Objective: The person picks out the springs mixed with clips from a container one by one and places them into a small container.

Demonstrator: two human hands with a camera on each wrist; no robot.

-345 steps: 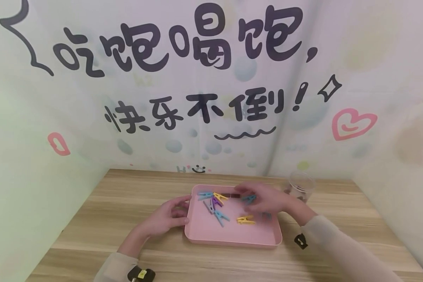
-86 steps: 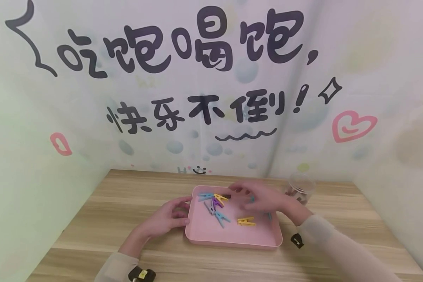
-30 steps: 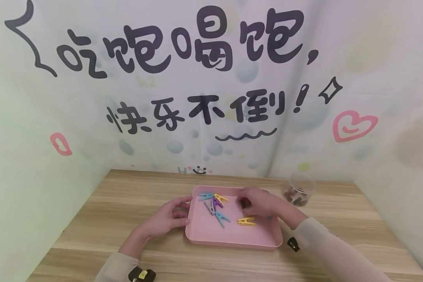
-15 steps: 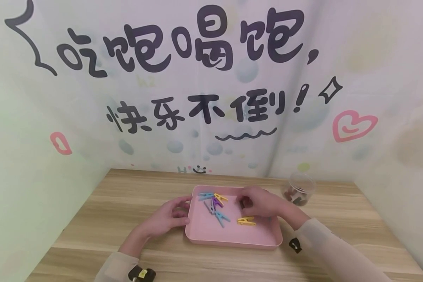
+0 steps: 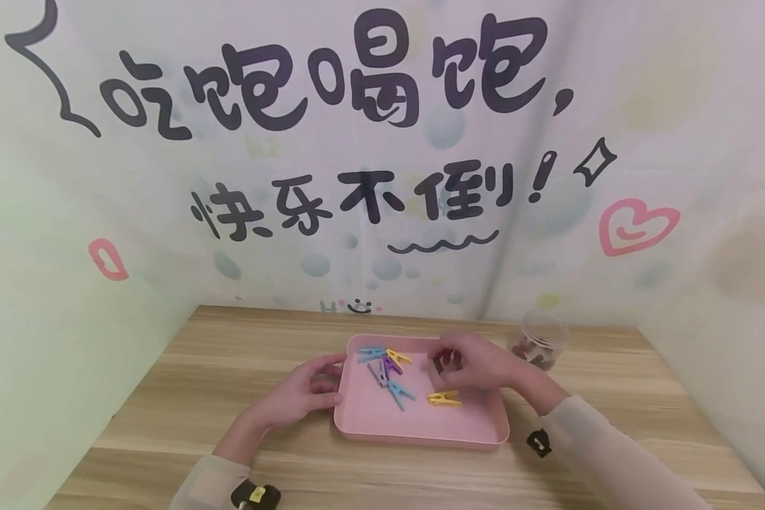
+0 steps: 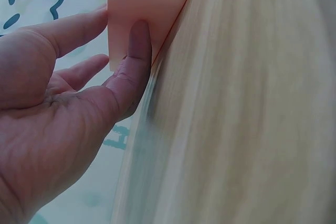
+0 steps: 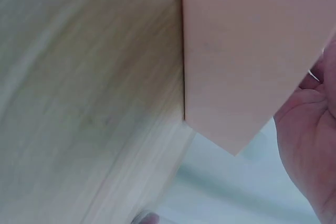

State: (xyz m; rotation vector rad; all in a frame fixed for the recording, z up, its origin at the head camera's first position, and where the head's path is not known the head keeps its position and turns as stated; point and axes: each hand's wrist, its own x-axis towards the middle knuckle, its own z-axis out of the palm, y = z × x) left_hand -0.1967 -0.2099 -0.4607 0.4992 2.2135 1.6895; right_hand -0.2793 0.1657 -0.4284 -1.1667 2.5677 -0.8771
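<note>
A pink tray (image 5: 414,428) sits on the wooden table. My left hand (image 5: 302,391) rests its fingertips and thumb against the tray's left wall; in the left wrist view the thumb (image 6: 139,40) lies on that wall. Over the tray's right half, my right hand (image 5: 481,363) has curled fingers pinching a small dark brown piece (image 5: 447,363), mostly covered by the fingers. Several clothespins lie at the tray's left: blue (image 5: 371,353), yellow (image 5: 398,356), purple (image 5: 391,365), grey (image 5: 379,373) and blue (image 5: 400,394). A yellow clothespin (image 5: 445,399) lies below the right hand.
A clear round jar (image 5: 542,338) holding dark pieces stands behind the right wrist. A black device (image 5: 256,496) is on the left sleeve, another (image 5: 539,443) by the right sleeve. A printed cloth (image 5: 370,269) hangs behind the table.
Dark pieces seen earlier at the tray's back edge are no longer there. Within the last second my right hand has risen slightly. The left hand keeps its place at the tray.
</note>
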